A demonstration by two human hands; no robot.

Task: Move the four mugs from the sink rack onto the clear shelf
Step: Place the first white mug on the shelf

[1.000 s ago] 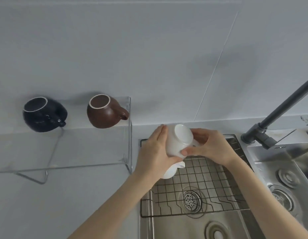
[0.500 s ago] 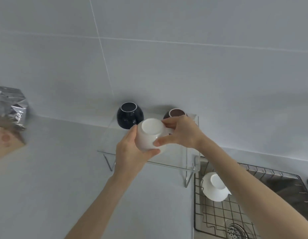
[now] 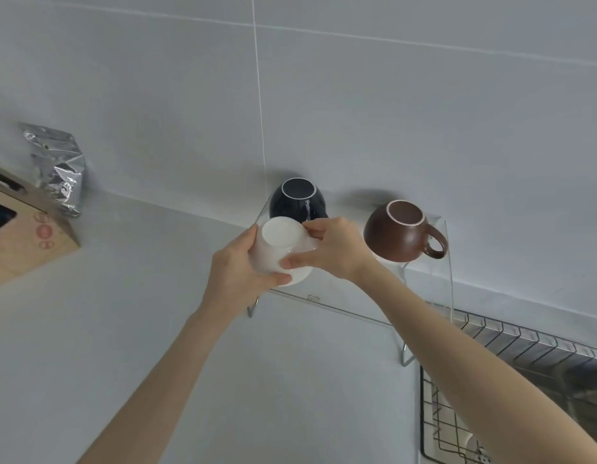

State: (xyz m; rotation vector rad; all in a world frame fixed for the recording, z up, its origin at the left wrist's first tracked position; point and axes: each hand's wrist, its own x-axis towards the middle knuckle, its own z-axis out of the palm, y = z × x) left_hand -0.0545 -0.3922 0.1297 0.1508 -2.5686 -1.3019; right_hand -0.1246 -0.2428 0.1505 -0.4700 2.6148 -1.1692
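Note:
I hold a white mug [image 3: 277, 250] upside down with both hands at the front left of the clear shelf [image 3: 340, 308]. My left hand [image 3: 238, 274] wraps its left side and my right hand [image 3: 330, 247] pinches its right side and rim. Whether the mug touches the shelf I cannot tell. Behind it a dark blue mug [image 3: 297, 199] stands upside down on the shelf. A brown mug [image 3: 400, 231] with its handle to the right stands upside down at the shelf's right end. A bit of another white mug [image 3: 459, 442] shows in the sink rack [image 3: 511, 343], mostly behind my right arm.
A cardboard box [image 3: 21, 229] and a crumpled silver foil bag [image 3: 57, 167] sit on the grey counter at the left, against the tiled wall. The shelf stands on metal legs [image 3: 405, 358] right beside the sink's left edge.
The view has swung further left and up. Both hands have carried the white mug from above the sink rack to the front left of the shelf, before the dark blue mug.

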